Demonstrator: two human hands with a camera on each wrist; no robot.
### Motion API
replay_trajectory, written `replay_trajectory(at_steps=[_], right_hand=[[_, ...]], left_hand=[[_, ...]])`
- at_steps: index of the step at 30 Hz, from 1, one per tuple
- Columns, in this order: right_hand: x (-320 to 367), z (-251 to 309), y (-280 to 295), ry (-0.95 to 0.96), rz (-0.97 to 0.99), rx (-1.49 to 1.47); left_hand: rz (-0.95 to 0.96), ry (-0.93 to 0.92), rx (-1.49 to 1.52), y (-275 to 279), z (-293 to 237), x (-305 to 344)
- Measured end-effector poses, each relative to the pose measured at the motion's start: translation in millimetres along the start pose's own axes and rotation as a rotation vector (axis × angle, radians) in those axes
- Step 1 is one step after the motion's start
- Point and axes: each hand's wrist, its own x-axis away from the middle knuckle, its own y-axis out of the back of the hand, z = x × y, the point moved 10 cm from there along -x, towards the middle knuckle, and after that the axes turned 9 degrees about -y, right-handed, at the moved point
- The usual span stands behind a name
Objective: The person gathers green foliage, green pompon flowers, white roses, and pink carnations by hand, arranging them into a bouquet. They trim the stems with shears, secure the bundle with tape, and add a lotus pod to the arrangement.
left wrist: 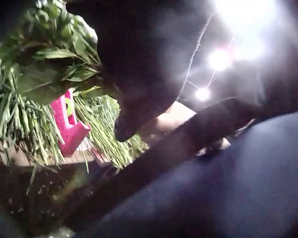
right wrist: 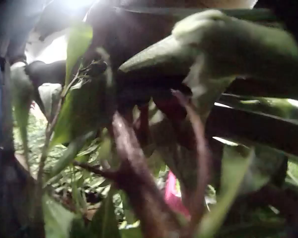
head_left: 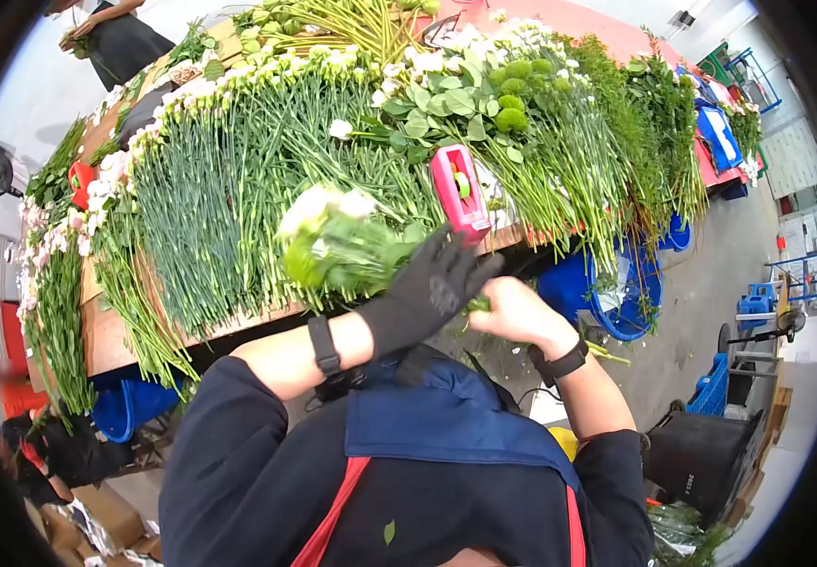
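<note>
A bouquet [head_left: 342, 250] of white flowers and green leaves lies sideways over the table's front edge, blurred in the head view. The gloved left hand [head_left: 427, 288] grips it around the stems, its fingers pointing toward the bare right hand [head_left: 514, 312]. Curled fingers of the right hand hold the stems' lower part, whose ends [head_left: 607, 353] stick out past the wrist. Just beyond the left fingertips stands a pink tape dispenser [head_left: 462, 194], also visible in the left wrist view [left wrist: 68, 124]. Leaves and stems [right wrist: 139, 173] fill the right wrist view.
Rows of long-stemmed flowers [head_left: 229, 189] cover the table, with green pompon blooms [head_left: 512, 113] farther back. Blue buckets [head_left: 626, 302] stand below the right edge, another [head_left: 130, 408] below the left. A black bin [head_left: 697, 463] is at the right; another person [head_left: 125, 42] stands at upper left.
</note>
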Motion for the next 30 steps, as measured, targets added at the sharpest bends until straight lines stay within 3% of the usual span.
replay_trajectory(at_steps=[3, 5, 7, 9, 11, 13, 16, 19, 21, 23, 25, 27, 30], right_hand=[[-12, -6, -3, -0.047, 0.248, -0.037], [-22, -17, 7, -0.074, 0.361, 0.036], [-51, -39, 40, 0.040, 0.164, -0.333], [-89, -67, 75, -0.108, -0.083, -0.274], [-131, -104, 66, -0.188, -0.142, 0.098], [-149, -119, 36, -0.296, 0.048, 0.070], [-171, -136, 33, -0.327, -0.035, -0.063], [-130, -82, 61, -0.022, -0.106, -0.341], [-63, -44, 77, 0.049, -0.038, -0.404], [-28, -77, 46, -0.182, 0.104, -0.645], [-29, -126, 13, -0.277, 0.105, -0.802], [-43, -150, 8, -0.257, 0.034, -0.902], [-52, -167, -16, -0.288, 0.126, -1.482]], left_hand=[[0.560, 0.154, 0.494, -69, 6, 11], [0.517, 0.251, 0.540, -80, 18, 12], [0.475, 0.350, 0.582, -92, 28, 12], [0.524, 0.458, 0.592, -112, 40, 10], [0.523, 0.488, 0.603, -137, 46, 11], [0.685, 0.565, 0.652, -159, 50, 13], [0.764, 0.609, 0.709, -179, 50, 12], [0.738, 0.695, 0.747, -185, 55, 6], [0.656, 0.693, 0.788, -192, 59, 1], [0.577, 0.707, 0.936, -194, 61, -7], [0.633, 0.854, 1.288, -187, 52, -2], [0.625, 0.775, 1.373, -167, 44, -19], [0.532, 0.789, 1.490, -157, 26, -29]])
